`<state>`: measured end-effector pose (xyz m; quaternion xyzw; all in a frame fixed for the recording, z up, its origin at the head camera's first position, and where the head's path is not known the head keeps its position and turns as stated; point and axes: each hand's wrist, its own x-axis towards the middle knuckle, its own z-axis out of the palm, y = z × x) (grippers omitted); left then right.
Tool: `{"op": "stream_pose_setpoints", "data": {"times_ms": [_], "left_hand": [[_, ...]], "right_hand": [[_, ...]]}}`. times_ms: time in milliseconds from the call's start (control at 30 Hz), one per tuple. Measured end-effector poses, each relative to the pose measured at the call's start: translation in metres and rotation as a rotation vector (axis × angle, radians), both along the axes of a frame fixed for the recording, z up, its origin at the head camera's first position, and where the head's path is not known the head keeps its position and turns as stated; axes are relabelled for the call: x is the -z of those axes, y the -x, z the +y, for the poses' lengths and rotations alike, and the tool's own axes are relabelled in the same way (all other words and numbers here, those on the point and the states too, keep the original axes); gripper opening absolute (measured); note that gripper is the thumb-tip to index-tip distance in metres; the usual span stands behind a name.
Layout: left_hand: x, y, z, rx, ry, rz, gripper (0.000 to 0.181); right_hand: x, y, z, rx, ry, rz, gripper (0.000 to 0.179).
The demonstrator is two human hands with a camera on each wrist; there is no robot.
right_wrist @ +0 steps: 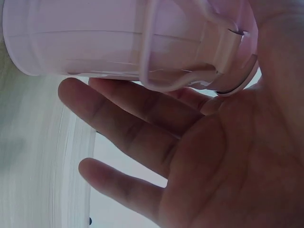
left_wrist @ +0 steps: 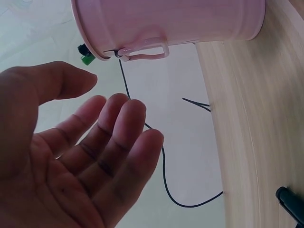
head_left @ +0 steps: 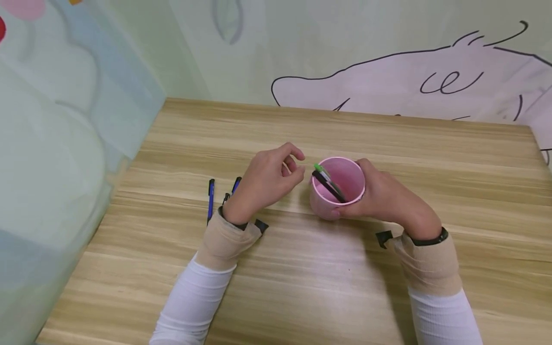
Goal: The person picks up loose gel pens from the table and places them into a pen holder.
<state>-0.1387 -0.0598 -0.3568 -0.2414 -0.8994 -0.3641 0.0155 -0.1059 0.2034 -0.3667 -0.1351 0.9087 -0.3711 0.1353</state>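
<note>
A pink bucket (head_left: 324, 209) with small side handles stands on the table, its mouth facing up. My right hand (head_left: 385, 195) grips it from the right, thumb at the near side and fingers behind. Inside lean a green-tipped pen (head_left: 322, 170) and a black pen (head_left: 328, 187), their upper ends at the left rim. Left of the bucket, my left hand (head_left: 272, 173) hovers with loosely bent fingers and nothing between them. The left wrist view shows a gap between those fingertips and the bucket's handle (left_wrist: 164, 50). Another handle (right_wrist: 146, 52) shows in the right wrist view.
Beside my left forearm lie a blue pen (head_left: 211, 200) with a black cap, a second blue pen (head_left: 236, 184) and a black-ended pen (head_left: 226, 197), partly hidden by the wrist. Walls with cartoon drawings border the wooden table (head_left: 327, 287) at the back and left.
</note>
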Motion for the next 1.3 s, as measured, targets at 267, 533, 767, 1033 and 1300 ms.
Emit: {"op": "stream_pose_setpoints", "data": {"times_ms": [267, 533, 767, 1033, 1300], "left_hand": [[-0.002, 0.001, -0.006, -0.023, 0.024, -0.012, 0.02], [-0.003, 0.002, -0.009, -0.036, 0.047, 0.003, 0.021], [-0.002, 0.001, -0.013, -0.04, 0.09, -0.001, 0.023], [-0.001, 0.003, -0.015, -0.052, 0.191, -0.055, 0.029], [0.001, 0.004, -0.015, -0.066, 0.217, -0.091, 0.033]], "right_hand": [[0.003, 0.002, -0.002, -0.045, 0.081, 0.029, 0.098], [0.007, 0.003, 0.003, -0.08, 0.114, 0.082, 0.098], [0.009, 0.005, 0.002, -0.089, 0.135, 0.065, 0.096], [0.01, 0.005, 0.002, -0.084, 0.152, 0.055, 0.096], [0.008, 0.005, 0.003, -0.089, 0.154, 0.049, 0.095]]}}
